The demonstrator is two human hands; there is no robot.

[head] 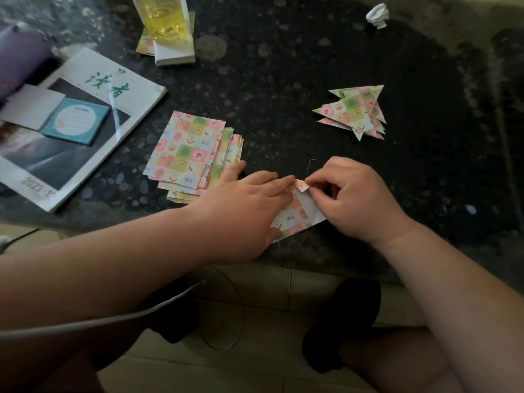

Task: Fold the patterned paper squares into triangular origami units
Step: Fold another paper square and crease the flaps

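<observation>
I see the left hand [249, 211] lying flat on the half-folded sheet [296, 215], fingers straight and pressing it down onto the dark speckled tabletop [283, 80] near its front edge. The right hand [350, 199] has its fingers curled, and thumb and forefinger pinch a small turned-over corner at the top of that sheet. The white underside shows along the sheet's right part, the checked pattern on the rest.

Just beside the left hand, touching its fingertips, sits the stack of patterned squares [190, 153], fanned out a little and not yet folded. Well apart, farther back on the right, lies the pile of folded triangles [355, 112], overlapping one another.

On the left of the tabletop I make out a magazine [119, 89] with green characters on the cover, and a teal notepad [76, 120] resting on it. Behind the stack stands a clear bottle [164, 18] with yellow liquid, set on a white box [175, 52]. A crumpled white scrap [377, 15] lies at the far right. Below the tabletop edge a white cable [113, 316] crosses in front of the person's left forearm.
</observation>
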